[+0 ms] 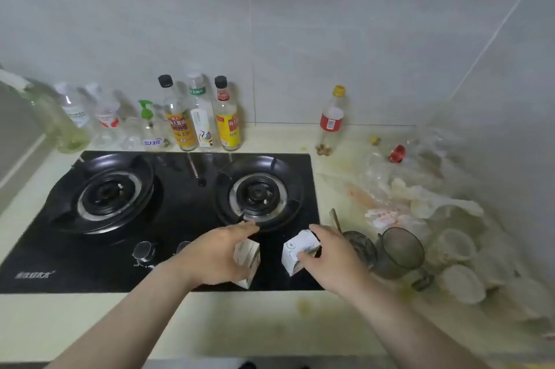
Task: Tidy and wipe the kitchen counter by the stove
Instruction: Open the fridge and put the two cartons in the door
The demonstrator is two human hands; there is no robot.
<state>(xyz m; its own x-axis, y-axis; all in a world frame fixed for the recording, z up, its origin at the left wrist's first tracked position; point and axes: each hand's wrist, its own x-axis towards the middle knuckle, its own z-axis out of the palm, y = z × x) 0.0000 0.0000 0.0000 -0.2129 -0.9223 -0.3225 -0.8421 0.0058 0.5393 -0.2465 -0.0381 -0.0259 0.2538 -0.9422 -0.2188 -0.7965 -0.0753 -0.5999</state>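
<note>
Two small white drink cartons are over the front right of the black gas stove (168, 212). My left hand (214, 254) grips the left carton (249, 260) from the side, fingers over its top. My right hand (330, 260) pinches the right carton (297, 251), which is tilted. The pale counter (270, 323) to the right of the stove is stained and littered with crumpled plastic wrappers (420, 203) and paper cups (462, 281).
Several bottles (204, 116) stand in a row along the back wall behind the stove. A red-labelled bottle (330, 122) stands alone further right. Two dark glass mugs (399, 251) sit right of the stove, one with a utensil in it. A red cap (397, 154) lies among the litter.
</note>
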